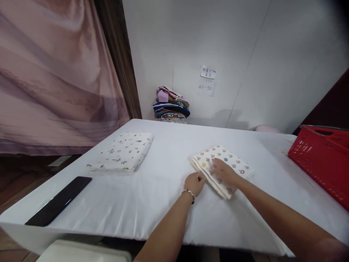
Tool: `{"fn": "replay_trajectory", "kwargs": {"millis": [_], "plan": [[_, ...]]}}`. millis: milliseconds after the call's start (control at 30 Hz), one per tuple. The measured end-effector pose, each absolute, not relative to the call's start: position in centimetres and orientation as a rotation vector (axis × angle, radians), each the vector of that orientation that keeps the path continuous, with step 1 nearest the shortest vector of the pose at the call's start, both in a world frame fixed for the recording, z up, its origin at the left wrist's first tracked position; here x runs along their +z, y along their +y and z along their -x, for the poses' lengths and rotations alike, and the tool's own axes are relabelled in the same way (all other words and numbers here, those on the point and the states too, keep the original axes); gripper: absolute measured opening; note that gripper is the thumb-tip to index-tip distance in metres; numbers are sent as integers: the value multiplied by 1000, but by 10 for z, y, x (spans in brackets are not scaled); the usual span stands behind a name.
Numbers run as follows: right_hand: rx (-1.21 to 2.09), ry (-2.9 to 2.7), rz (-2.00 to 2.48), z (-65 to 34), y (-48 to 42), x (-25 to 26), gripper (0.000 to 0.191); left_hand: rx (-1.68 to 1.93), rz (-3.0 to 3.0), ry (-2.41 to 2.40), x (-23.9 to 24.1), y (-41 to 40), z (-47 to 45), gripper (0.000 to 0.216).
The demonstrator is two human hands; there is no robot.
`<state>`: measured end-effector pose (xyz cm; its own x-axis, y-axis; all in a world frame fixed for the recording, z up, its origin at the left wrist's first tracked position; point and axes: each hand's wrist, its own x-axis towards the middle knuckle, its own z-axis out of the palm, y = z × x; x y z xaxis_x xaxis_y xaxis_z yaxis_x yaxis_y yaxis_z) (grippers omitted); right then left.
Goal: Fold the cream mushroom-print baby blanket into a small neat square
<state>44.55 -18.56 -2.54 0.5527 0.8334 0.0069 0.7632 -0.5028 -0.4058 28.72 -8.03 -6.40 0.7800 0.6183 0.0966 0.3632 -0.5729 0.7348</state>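
Observation:
A folded cream cloth with grey and coloured prints (pixel 230 160) lies on the white table (pixel 163 203), right of centre. My right hand (pixel 222 171) rests flat on top of it, fingers stretched out. My left hand (pixel 194 182), with a bracelet at the wrist, sits at the cloth's near-left edge, fingers curled against the fold. A second folded white cloth with dark prints (pixel 122 151) lies apart at the left of the table.
A red plastic basket (pixel 321 156) stands at the table's right edge. A black flat phone-like object (pixel 58 200) lies near the front-left corner. A pile of folded clothes (pixel 170 105) sits against the white wall behind. A pink curtain (pixel 54 72) hangs at left.

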Motion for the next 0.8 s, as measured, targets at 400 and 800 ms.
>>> {"fn": "replay_trajectory", "kwargs": {"millis": [400, 800], "plan": [[-136, -1841, 2361, -376, -251, -68, 59, 685, -1983, 983, -69, -47, -293, 17], [-402, -1833, 2299, -370, -245, -81, 56, 460, -2212, 988, -48, -10, -336, 35]]}}
